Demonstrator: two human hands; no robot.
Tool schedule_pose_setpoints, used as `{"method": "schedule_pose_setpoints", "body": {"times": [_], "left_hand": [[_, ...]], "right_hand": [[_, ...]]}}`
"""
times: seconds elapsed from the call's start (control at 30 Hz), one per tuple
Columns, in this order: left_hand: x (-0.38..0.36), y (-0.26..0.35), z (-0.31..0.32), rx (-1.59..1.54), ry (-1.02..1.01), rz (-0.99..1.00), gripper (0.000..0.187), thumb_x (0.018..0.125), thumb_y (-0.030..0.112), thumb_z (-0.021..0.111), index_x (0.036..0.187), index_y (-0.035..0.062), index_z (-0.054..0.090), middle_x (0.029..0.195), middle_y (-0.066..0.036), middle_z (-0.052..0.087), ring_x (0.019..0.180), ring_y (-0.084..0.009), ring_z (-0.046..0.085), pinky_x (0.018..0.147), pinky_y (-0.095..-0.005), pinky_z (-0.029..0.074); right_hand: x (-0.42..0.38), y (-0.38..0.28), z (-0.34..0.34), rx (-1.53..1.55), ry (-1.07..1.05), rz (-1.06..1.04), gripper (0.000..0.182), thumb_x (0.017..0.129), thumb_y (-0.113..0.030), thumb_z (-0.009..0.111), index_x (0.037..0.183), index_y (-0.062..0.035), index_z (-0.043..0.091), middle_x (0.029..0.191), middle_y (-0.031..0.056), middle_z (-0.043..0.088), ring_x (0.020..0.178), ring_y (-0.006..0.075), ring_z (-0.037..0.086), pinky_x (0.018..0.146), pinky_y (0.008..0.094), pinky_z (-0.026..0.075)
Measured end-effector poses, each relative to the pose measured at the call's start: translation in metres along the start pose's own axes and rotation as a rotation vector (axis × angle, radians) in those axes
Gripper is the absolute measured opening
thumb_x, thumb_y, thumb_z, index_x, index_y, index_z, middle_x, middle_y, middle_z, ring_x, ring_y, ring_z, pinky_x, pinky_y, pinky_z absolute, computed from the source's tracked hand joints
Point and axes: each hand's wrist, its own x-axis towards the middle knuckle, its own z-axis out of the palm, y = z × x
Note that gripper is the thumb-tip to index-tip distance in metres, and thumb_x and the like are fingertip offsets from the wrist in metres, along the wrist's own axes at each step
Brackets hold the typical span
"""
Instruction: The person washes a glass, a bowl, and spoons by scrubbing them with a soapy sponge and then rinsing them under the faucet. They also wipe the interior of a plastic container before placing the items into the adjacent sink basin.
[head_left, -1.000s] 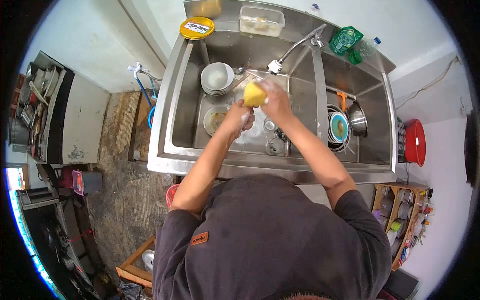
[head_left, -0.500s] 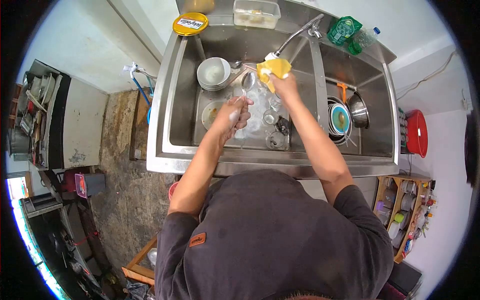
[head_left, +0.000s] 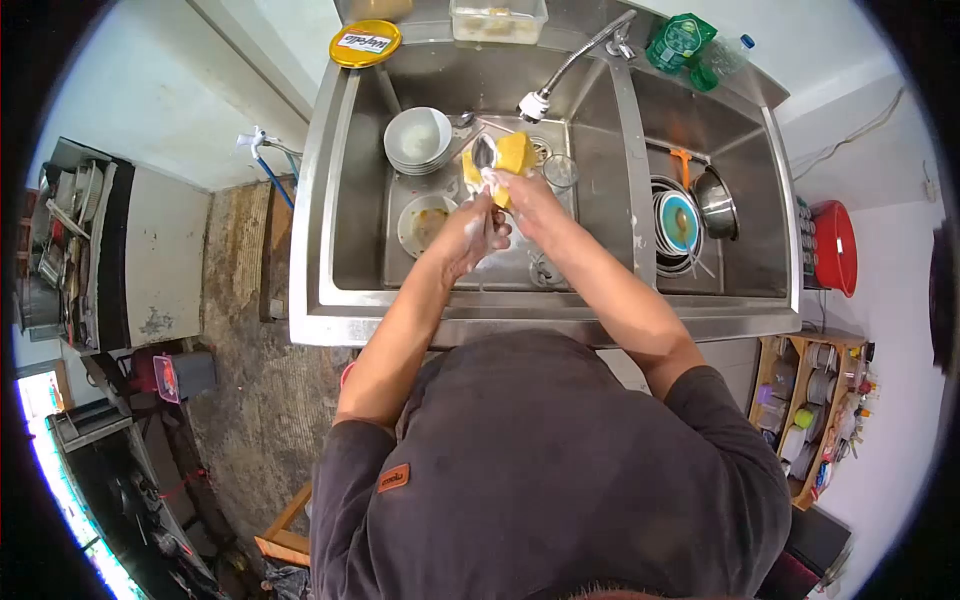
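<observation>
Over the left basin of the steel sink [head_left: 590, 215], my left hand [head_left: 468, 238] is closed around the handle of a metal spoon [head_left: 484, 152], whose bowl points away from me. My right hand [head_left: 532, 203] grips a soapy yellow cloth [head_left: 514, 152] that is folded around the spoon's bowl. To the left stands a stack of white bowls [head_left: 417, 137]. A plate with food bits [head_left: 428, 222] lies just left of my left hand. A glass [head_left: 560, 171] is right of the cloth, and another glass is partly hidden under my right forearm.
A faucet [head_left: 535, 103] hangs over the basin's back. The right basin holds stacked dishes [head_left: 680, 228] and a metal pot [head_left: 716, 205]. Along the back ledge are a yellow lid [head_left: 365, 43], a plastic container [head_left: 498, 22], a green pouch [head_left: 681, 42] and a bottle [head_left: 736, 55].
My right hand has brought the yellow cloth left and down from near the faucet onto the spoon. The spoon's bowl, bare before, is now against the cloth. The view has shifted slightly.
</observation>
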Motion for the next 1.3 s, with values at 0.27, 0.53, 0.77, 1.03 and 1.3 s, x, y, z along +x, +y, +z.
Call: {"method": "schedule_pose_setpoints", "body": {"times": [0.27,0.53,0.77,1.03,1.3], "left_hand": [[0.028,0.028,-0.023,0.373,0.209,0.576,0.027,0.091,0.023,0.061,0.108,0.0017,0.065,0.099,-0.004,0.065,0.083,-0.0119,0.058,0.073,-0.0266,0.045],[0.063,0.017,-0.030,0.403,0.298,0.646,0.022,0.090,0.017,0.064,0.103,-0.0010,0.066,0.092,-0.006,0.068,0.079,-0.0114,0.059,0.070,-0.0270,0.046],[0.067,0.010,-0.018,0.501,0.351,0.580,0.023,0.089,0.018,0.066,0.101,-0.0017,0.067,0.087,-0.006,0.067,0.071,-0.0111,0.058,0.062,-0.0268,0.045],[0.103,0.005,-0.017,0.245,0.381,0.415,0.019,0.090,0.016,0.065,0.103,0.0017,0.064,0.087,-0.007,0.066,0.067,-0.0166,0.061,0.062,-0.0296,0.048],[0.120,-0.024,-0.004,0.180,0.473,0.221,0.018,0.098,0.021,0.052,0.094,0.0036,0.055,0.069,-0.004,0.056,0.057,-0.0147,0.053,0.053,-0.0297,0.046]], "right_hand": [[0.008,0.006,-0.010,-0.060,-0.010,-0.006,0.022,0.090,-0.011,0.062,0.109,-0.0001,0.060,0.089,0.0069,0.065,0.076,0.0154,0.063,0.059,0.0322,0.052],[-0.005,-0.016,-0.024,-0.319,-0.140,0.132,0.023,0.088,-0.008,0.064,0.110,0.0000,0.058,0.090,0.0082,0.065,0.071,0.0167,0.063,0.052,0.0303,0.050],[-0.011,-0.011,-0.042,-0.286,-0.087,0.061,0.024,0.085,-0.004,0.064,0.108,0.0008,0.059,0.087,0.0089,0.065,0.066,0.0170,0.063,0.048,0.0282,0.049],[-0.034,-0.036,-0.052,-0.397,-0.044,0.043,0.028,0.085,-0.005,0.067,0.110,0.0005,0.057,0.091,0.0077,0.066,0.062,0.0140,0.062,0.046,0.0255,0.046],[-0.056,-0.021,-0.087,-0.488,-0.084,0.048,0.030,0.085,-0.006,0.068,0.112,-0.0012,0.056,0.086,0.0069,0.066,0.060,0.0121,0.062,0.043,0.0255,0.045]]}}
